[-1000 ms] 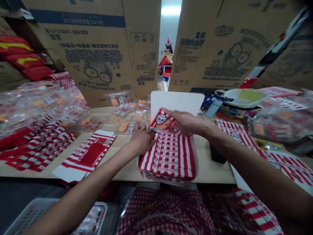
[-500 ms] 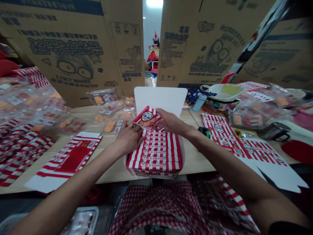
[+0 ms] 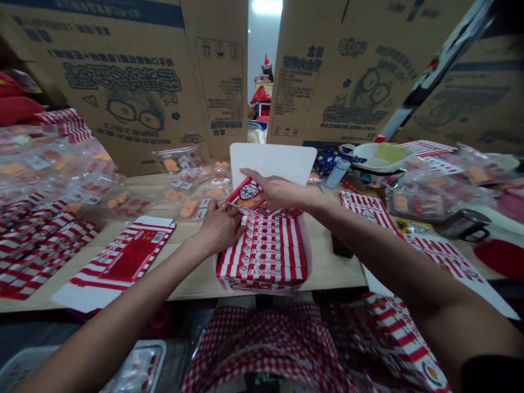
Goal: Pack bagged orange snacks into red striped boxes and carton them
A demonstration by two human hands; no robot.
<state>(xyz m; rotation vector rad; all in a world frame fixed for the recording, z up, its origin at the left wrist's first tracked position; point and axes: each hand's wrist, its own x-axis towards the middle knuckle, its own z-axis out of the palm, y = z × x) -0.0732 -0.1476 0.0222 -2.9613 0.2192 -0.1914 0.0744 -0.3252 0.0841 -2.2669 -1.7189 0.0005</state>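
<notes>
We record: left hand (image 3: 219, 229) curled, pinching the edge of a red-striped carton (image 3: 248, 195); right hand (image 3: 278, 192) open, flat above it; stacked cartons (image 3: 262, 254) below.

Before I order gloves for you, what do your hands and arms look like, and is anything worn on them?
Both hands are bare, with no gloves, and both forearms are bare, with no watch or bracelet showing. The left hand wears a gold-coloured ring on one finger; the right hand shows none. A dark sleeve shows on the right arm at the bottom corner of the view.
</notes>
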